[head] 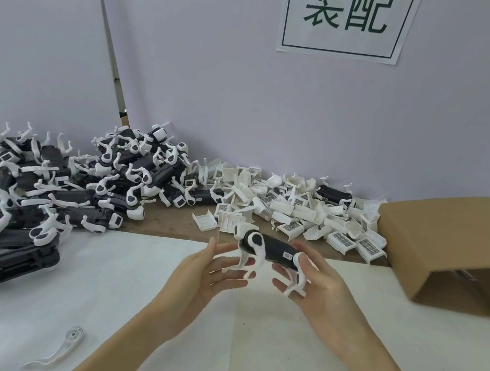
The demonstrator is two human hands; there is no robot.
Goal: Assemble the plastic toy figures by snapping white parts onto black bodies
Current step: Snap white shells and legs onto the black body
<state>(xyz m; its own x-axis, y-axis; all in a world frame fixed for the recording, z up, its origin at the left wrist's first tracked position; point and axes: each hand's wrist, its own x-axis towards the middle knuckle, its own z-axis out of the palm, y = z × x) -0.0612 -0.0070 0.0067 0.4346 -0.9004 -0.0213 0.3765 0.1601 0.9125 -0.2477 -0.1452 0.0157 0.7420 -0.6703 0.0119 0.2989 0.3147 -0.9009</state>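
Right hand [322,289] grips toy figure [272,250] at rear, thumb on top, fingers under; left hand [206,270] fingers straight, touching front legs.

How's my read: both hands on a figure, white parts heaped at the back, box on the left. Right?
No. The head view shows the box on the right, not the left. The left hand and right hand are on the figure, and white parts are heaped at the back.
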